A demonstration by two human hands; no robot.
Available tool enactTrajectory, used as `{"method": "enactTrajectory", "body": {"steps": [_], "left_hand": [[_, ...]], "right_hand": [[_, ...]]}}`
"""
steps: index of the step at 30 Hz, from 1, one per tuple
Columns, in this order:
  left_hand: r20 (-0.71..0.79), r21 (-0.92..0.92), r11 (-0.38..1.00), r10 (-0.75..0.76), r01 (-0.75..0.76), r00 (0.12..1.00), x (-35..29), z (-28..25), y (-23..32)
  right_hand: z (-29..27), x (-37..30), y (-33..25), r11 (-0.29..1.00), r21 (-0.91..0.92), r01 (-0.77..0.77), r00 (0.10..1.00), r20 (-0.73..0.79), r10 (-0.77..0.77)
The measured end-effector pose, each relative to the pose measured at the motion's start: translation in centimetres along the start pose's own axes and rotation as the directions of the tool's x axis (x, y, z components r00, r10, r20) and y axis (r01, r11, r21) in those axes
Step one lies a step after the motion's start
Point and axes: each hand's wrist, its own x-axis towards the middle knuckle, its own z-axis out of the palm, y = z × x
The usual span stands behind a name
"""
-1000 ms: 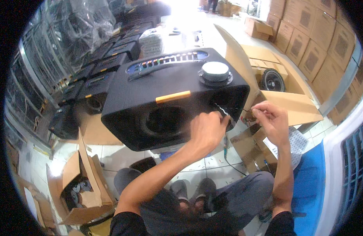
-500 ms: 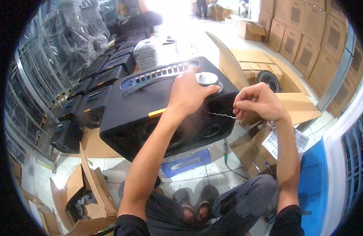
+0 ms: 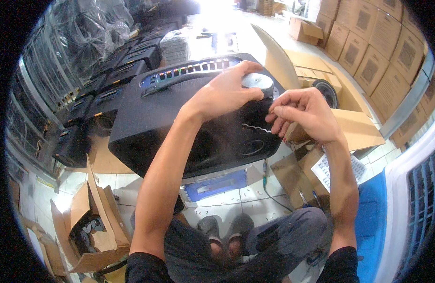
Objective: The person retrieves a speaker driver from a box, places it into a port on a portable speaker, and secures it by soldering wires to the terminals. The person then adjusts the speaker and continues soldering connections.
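Since a second ago, the left hand (image 3: 222, 93) has moved from the front of the cabinet (image 3: 156, 113) to its top. Cartons (image 3: 368, 52) rise in a stack off to the right. Black and bulky, the cabinet sits before the person. On its top, at the right end, is the driver (image 3: 256, 84), gripped between left thumb and fingers. One thin, pale wire (image 3: 256, 127) runs from the cabinet's front to the right hand (image 3: 308, 114), pinched narrowly there.

Grasping a round driver (image 3: 256, 81) at one o'clock with left fingers (image 3: 253, 95); pinching a wire (image 3: 256, 128) (pale, twisted) at two with right fingers (image 3: 284, 112).
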Motion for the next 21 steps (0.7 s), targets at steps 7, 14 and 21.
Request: {"method": "enactTrajectory", "body": {"steps": [7,14,21], "left_hand": [[-0.128,0.189,0.968,0.191,-0.165,0.973,-2.5,1.4,1.1],[-0.174,0.320,0.929,0.249,-0.185,0.953,-2.2,2.3,0.2],[-0.190,0.400,0.883,0.344,-0.247,0.920,-1.9,2.5,-0.4]], "right_hand": [[-0.4,1.1,0.8,0.997,0.060,-0.042,0.992,-0.118,0.049],[-0.5,1.4,1.4,0.976,-0.212,0.047,0.962,-0.254,-0.102],[-0.4,1.5,2.1,0.957,-0.267,0.113,0.920,-0.336,-0.202]]}}
